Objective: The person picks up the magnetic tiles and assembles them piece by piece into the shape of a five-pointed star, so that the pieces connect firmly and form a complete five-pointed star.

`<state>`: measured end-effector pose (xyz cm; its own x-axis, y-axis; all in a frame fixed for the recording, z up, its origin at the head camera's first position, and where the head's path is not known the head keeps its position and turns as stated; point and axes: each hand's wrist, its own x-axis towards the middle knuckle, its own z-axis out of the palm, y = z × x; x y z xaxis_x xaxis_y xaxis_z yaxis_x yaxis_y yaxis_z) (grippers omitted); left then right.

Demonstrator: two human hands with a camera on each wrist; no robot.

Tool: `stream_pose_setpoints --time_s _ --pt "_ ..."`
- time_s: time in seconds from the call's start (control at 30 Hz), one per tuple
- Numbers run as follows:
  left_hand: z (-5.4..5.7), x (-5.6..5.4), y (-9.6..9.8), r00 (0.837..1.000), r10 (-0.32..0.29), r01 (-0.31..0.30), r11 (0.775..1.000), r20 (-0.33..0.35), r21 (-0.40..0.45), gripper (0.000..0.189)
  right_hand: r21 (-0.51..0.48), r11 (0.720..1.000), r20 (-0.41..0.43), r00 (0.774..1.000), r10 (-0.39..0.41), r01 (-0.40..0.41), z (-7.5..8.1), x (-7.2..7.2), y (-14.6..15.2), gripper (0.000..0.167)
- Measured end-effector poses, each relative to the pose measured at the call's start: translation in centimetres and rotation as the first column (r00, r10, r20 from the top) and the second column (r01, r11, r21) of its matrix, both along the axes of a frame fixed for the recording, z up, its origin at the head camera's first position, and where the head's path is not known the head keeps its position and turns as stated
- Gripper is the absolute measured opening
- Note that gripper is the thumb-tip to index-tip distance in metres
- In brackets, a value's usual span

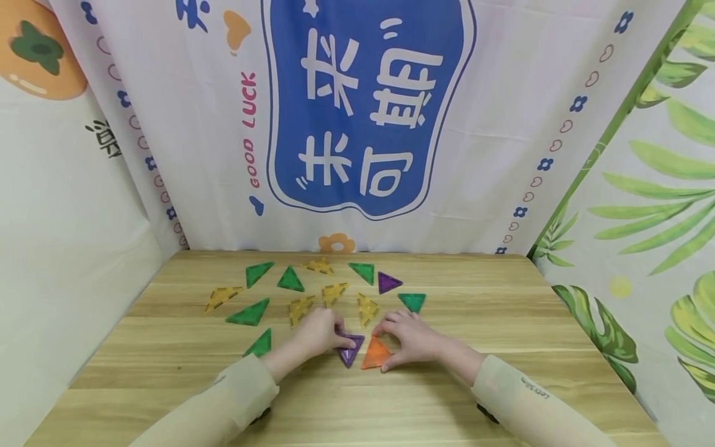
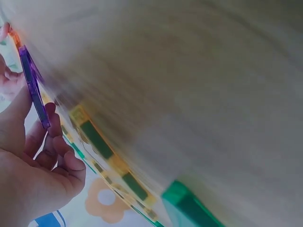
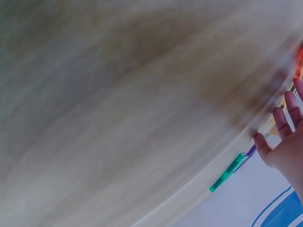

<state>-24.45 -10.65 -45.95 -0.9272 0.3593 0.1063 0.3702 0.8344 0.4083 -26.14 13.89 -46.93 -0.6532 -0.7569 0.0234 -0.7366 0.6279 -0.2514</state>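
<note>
Between the thumb and fingers of the left hand a purple triangular magnetic tile is pinched, one point toward the person. The left wrist view shows this purple tile edge-on against the thumb. The right hand grips an orange triangular tile, thumb at its lower corner and fingers at its top. A small gap separates the two tiles. In the right wrist view only a sliver of the orange tile appears at the edge. Yellow tiles with dark strips lie just beyond both hands.
Green triangles and further yellow ones are scattered at the left and back of the wooden table. Another purple triangle and a green one lie back right. A printed cloth hangs behind.
</note>
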Motion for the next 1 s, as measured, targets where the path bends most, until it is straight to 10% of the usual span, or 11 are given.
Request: stream_pose_setpoints --time_s 0.57,0.83,1.0 --pt "-0.3 -0.5 1.6 0.994 -0.043 0.031 0.992 -0.102 -0.121 0.04 -0.006 1.0 0.001 1.0 0.024 -0.024 0.0 -0.2 0.3 0.065" --pt "1.4 -1.3 -0.9 0.985 -0.09 0.092 0.996 -0.147 0.004 0.027 -0.009 0.999 -0.008 0.999 0.053 -0.053 0.1 -0.1 0.3 0.065" --pt "2.7 -0.9 -3.6 0.989 -0.134 0.136 0.99 -0.06 0.022 0.025 0.009 0.999 0.009 0.999 0.037 -0.037 0.0 0.0 0.9 0.067"
